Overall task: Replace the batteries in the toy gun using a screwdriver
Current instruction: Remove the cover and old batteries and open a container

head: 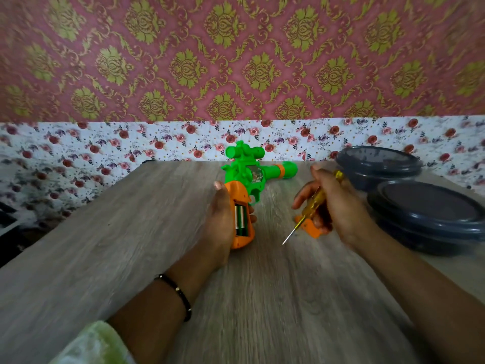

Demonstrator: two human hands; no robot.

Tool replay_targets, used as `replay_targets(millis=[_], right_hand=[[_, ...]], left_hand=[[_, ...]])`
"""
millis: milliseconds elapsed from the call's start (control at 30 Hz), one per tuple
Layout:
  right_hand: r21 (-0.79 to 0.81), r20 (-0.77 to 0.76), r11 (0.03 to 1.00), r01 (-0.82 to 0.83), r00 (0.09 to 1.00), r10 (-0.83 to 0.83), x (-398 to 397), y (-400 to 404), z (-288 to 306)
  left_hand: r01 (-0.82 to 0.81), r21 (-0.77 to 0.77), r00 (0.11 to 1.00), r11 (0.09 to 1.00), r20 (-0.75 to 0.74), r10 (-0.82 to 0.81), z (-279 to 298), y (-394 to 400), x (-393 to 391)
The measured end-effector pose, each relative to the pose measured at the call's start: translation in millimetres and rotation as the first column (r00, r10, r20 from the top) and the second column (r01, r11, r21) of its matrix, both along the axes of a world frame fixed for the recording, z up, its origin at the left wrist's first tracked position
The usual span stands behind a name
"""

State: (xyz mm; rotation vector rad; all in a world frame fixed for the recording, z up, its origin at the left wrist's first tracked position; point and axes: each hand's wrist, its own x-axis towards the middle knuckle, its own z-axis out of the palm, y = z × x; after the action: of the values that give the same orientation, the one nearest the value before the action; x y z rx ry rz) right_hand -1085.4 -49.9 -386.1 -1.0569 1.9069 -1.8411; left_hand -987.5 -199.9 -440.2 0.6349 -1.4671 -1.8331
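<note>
A green toy gun (252, 174) with an orange grip lies on the wooden table (131, 232), barrel pointing right. My left hand (219, 224) holds the orange grip. The battery compartment in the grip is uncovered and batteries (241, 218) show inside it. My right hand (333, 203) grips a screwdriver (311, 206) with a yellow see-through handle, its metal tip pointing down and left just above the table. The same hand also holds an orange battery cover (309, 228) under its fingers.
Two dark grey round lidded containers (425, 206) stand at the table's right side, close to my right hand. A floral cloth covers the surface behind the table, below a patterned pink and gold wall. A dark object lies off the table's left edge.
</note>
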Motion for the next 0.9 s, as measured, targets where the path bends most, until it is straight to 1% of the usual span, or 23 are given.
replay_targets(millis=[67, 133, 200, 233, 267, 400, 500, 600, 733, 800, 900], right_hand=[[-0.013, 0.072, 0.996, -0.093, 0.993, 0.094, -0.3, -5.3, 3.6], [-0.087, 0.137, 0.979, -0.182, 0.972, 0.192, -1.7, -11.2, 11.7], [-0.146, 0.168, 0.952, -0.267, 0.942, 0.290, -3.2, -18.4, 21.2], [-0.169, 0.167, 0.943, -0.286, 0.935, 0.314, -3.6, -23.1, 25.5], [-0.191, 0.156, 0.941, -0.279, 0.938, 0.310, -3.6, -28.1, 28.6], [-0.228, 0.076, 0.956, -0.186, 0.975, 0.208, -0.3, -46.8, 24.3], [-0.195, 0.050, 0.948, -0.251, 0.963, 0.265, 4.5, -50.1, 4.6], [-0.119, 0.041, 0.951, -0.287, 0.955, 0.293, 10.0, -48.6, -10.6], [-0.163, 0.015, 0.948, -0.273, 0.960, 0.279, 13.2, -50.0, -13.3], [-0.176, -0.028, 0.947, -0.269, 0.963, 0.269, 14.0, -51.6, -16.0], [-0.152, -0.116, 0.953, -0.264, 0.962, 0.248, 14.1, -54.6, -21.2]], left_hand=[[-0.004, 0.000, 1.000, 1.000, -0.004, 0.004, 0.2, -0.2, -0.2], [-0.001, 0.012, 1.000, 1.000, -0.009, 0.001, 0.0, -0.5, -0.1], [-0.006, 0.028, 1.000, 1.000, -0.008, 0.007, 0.0, -0.9, 0.2], [-0.007, 0.034, 1.000, 0.999, -0.007, 0.007, 0.2, -1.7, 0.5], [-0.004, 0.039, 1.000, 0.999, -0.003, 0.004, 0.4, -1.8, 1.0], [0.030, 0.063, 1.000, 0.998, 0.004, -0.031, 0.9, -5.1, 2.5], [0.055, 0.071, 0.998, 0.996, -0.004, -0.055, 2.3, -7.2, 1.3], [0.061, 0.068, 0.998, 0.996, 0.004, -0.061, 2.5, -11.7, 0.3], [0.092, 0.102, 0.996, 0.991, -0.002, -0.092, -0.9, -17.2, 0.0], [0.099, 0.105, 0.995, 0.990, -0.005, -0.099, -1.2, -18.0, 0.7], [0.113, 0.102, 0.994, 0.988, -0.003, -0.114, 0.3, -16.8, 1.9]])
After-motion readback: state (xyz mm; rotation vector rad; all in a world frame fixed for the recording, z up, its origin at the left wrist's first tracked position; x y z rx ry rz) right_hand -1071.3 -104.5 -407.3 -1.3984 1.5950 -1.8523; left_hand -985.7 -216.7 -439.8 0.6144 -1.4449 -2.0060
